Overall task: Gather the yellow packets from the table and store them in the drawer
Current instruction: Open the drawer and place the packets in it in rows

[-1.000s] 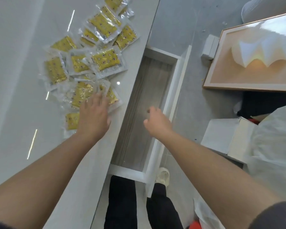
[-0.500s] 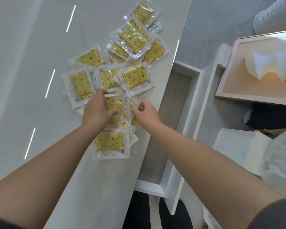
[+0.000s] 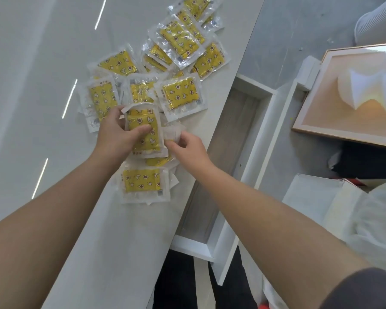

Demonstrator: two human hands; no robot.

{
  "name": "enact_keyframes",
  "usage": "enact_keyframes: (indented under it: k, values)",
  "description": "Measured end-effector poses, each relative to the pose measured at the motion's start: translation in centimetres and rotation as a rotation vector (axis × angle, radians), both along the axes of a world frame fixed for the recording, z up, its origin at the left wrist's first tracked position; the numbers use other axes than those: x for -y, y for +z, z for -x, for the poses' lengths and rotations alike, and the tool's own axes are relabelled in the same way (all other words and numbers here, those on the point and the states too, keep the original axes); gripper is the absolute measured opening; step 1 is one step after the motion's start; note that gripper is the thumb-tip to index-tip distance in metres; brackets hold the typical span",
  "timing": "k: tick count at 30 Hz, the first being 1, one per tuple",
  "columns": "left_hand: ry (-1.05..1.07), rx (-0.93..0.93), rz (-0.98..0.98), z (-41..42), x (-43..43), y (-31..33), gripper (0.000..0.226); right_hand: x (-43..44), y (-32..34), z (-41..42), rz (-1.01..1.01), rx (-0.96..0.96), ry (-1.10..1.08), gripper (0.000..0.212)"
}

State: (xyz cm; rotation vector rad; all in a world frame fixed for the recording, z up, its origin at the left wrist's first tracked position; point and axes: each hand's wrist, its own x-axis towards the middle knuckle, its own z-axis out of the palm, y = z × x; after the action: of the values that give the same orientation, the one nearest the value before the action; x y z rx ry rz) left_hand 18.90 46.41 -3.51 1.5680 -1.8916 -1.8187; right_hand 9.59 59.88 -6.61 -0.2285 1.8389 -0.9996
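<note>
Both hands have closed in from the open drawer (image 3: 230,152): left hand (image 3: 116,134) pinching a yellow packet (image 3: 144,128), right hand (image 3: 187,146) gripping another's clear edge for stacking on the table (image 3: 42,63).

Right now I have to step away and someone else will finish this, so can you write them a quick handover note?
Left hand: gripping one yellow packet, thumb across its front, lifted slightly off the pile.
Right hand: pinching the clear edge of a neighbouring packet near the table edge.
Packets: the rest of the packets lie in an overlapping spread on the table; one lies apart, nearest you.
Drawer: open beside the table edge; no packets visible in it.
Done: nothing stored yet.
Left: gather every packet and put them in the drawer.
</note>
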Motion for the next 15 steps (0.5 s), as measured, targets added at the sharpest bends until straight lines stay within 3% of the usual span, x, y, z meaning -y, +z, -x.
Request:
enact_keyframes:
  k: [2,6,8,15]
  values:
    - [0.057,-0.019,-0.014,0.2,-0.2,0.0,0.044,-0.3,0.1,0.5,0.032,0.065,0.003,0.035]
    - [0.160,-0.031,0.009,1.1,-0.8,-0.7,0.039,-1.4,0.2,1.8,0.076,0.264,0.129,0.018]
    - [0.238,-0.059,-0.013,1.6,-0.9,-1.0,0.038,-1.9,0.1,2.1,0.076,0.357,0.122,0.029]
    - [0.468,-0.096,-0.048,-0.3,-1.1,-0.5,0.024,-2.9,0.5,1.8,0.080,0.373,-0.071,0.026]
